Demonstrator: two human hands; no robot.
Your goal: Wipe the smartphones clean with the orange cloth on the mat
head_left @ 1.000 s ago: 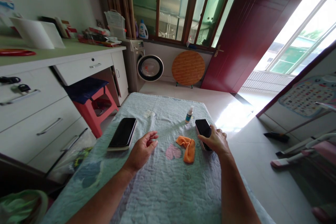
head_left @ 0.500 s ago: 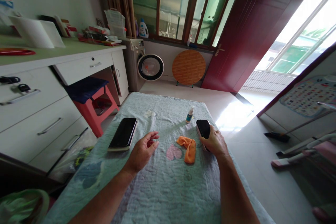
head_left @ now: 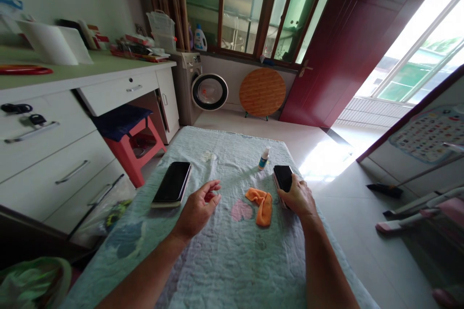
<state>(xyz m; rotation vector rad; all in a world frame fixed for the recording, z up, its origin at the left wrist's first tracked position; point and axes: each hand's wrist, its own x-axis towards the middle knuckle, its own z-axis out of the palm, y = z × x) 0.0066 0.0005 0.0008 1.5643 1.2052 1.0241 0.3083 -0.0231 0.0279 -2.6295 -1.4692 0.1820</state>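
Observation:
My right hand [head_left: 300, 197] grips a dark-screened phone [head_left: 282, 177] by its sides at the right edge of the cloth; the palm and fingers hide its near part. My left hand [head_left: 200, 207] hovers over the middle, fingers loosely bent and apart, with nothing in it. To its left lies a larger black-screened device [head_left: 173, 182] with a pale edge beneath it. Between the hands is a crumpled orange cloth [head_left: 264, 210]. A small spray bottle [head_left: 264, 158] with a white top stands upright beyond it.
A pale green quilted cover [head_left: 224, 260] drapes the table. At left are a white drawer desk [head_left: 72, 120] and a red stool [head_left: 137, 154] with a dark cushion. Farther back stand a washing machine [head_left: 186, 87] with its door open, a round wooden board [head_left: 263, 91] and a red door [head_left: 337, 43].
The whole view has shifted slightly to the right. Both hands keep the same pose, and the objects on the table stay in place.

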